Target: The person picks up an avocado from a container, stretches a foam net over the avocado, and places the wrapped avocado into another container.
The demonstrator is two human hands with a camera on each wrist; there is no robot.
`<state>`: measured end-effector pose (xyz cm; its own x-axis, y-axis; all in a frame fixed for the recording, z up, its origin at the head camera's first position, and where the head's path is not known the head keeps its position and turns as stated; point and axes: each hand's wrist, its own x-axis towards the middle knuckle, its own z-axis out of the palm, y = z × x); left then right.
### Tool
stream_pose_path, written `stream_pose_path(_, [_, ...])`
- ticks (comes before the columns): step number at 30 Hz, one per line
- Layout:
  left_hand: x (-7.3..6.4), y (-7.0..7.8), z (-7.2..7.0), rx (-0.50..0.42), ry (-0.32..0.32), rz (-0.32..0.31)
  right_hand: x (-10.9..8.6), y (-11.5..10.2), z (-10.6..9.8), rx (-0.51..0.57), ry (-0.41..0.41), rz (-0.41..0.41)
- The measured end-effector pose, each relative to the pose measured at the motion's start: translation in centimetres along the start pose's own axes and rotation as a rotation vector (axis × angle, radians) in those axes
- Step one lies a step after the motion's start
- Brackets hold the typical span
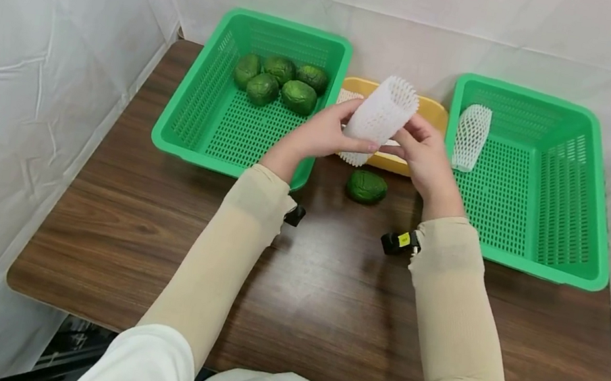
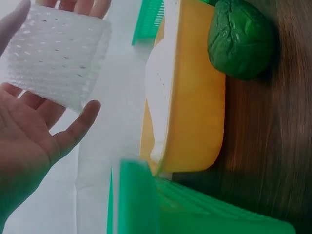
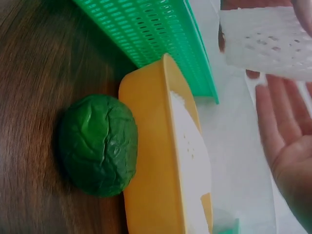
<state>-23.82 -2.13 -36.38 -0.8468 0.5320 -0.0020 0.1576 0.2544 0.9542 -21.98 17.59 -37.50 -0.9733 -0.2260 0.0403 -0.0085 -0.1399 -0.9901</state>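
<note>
A white foam net sleeve (image 1: 382,113) is held up, tilted, between both hands, its open scalloped end toward the upper right. My left hand (image 1: 323,132) grips it from the left, thumb across its near side. On the other side, my right hand (image 1: 427,160) holds the sleeve with fingers and thumb at its right edge. Below them, a dark green avocado (image 1: 366,187) with wrinkled skin lies on the table, also large in the right wrist view. Behind the hands stands a yellow basket (image 1: 434,112) with more white foam sleeves inside, partly hidden.
At the left, a green basket (image 1: 172,123) holds several avocados (image 1: 299,97). Another green basket (image 1: 601,217) on the right contains a foam-netted piece (image 1: 471,138) against its left wall. White sheeting hangs behind the brown wooden table (image 1: 312,298).
</note>
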Motion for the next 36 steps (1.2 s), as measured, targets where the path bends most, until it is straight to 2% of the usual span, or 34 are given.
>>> stream_pose_path(3, [-0.2, 0.1, -0.5, 0.012, 0.054, -0.029, -0.1, 0.0, -0.4, -0.069, 0.005, 0.044])
stream_pose_path(7, [-0.5, 0.1, -1.4, 0.009, 0.136, -0.065, -0.1, 0.3, -0.9, -0.329, -0.027, 0.143])
stream_pose_path(11, [-0.7, 0.0, -2.0, -0.021, 0.206, -0.080, -0.4, 1.2, -1.2, -0.620, -0.139, 0.232])
stream_pose_path(16, [-0.9, -0.2, -2.4, -0.046, 0.243, -0.074, -0.7, 2.6, -0.8, -0.819, -0.278, 0.270])
stream_pose_path(21, [-1.0, -0.2, -2.3, -0.038, 0.214, -0.089, -0.4, 4.4, -0.2, -0.935, -0.353, 0.277])
stream_pose_path(26, [-0.8, -0.3, -2.2, -0.002, 0.201, -0.139, 0.0, 5.6, 0.1, -0.981, -0.388, 0.285])
stream_pose_path(33, [-0.8, -0.4, -2.1, 0.113, 0.180, -0.168, 0.0, 6.4, 0.3, -1.077, -0.376, 0.328])
stream_pose_path(36, [-1.0, -0.5, -2.2, 0.121, 0.159, -0.163, 0.0, 6.9, 0.3, -1.109, -0.357, 0.345])
